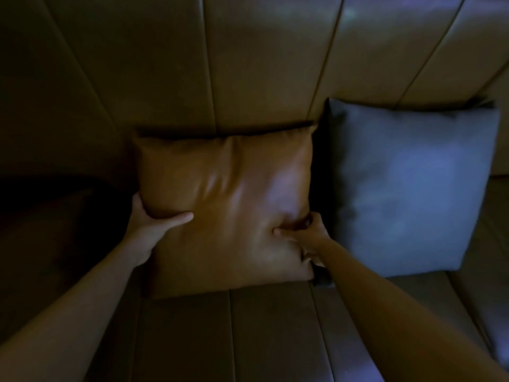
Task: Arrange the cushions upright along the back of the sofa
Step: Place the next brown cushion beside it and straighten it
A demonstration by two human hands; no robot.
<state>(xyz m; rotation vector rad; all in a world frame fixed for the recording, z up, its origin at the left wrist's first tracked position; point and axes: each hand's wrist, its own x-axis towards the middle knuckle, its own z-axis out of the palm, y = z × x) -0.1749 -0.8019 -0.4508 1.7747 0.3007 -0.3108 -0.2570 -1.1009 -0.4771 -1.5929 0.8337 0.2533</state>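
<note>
Two hands grip tan cushion [225, 205]

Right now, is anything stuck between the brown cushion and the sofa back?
Nothing visible. Both hands hold the brown cushion, its top edge against the sofa back. The grey cushion stands beside it.

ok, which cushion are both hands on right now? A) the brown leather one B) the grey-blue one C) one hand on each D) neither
A: the left hand and right hand grip the two sides of the brown leather cushion, while the grey-blue cushion stands untouched beside it against the sofa back.
</note>
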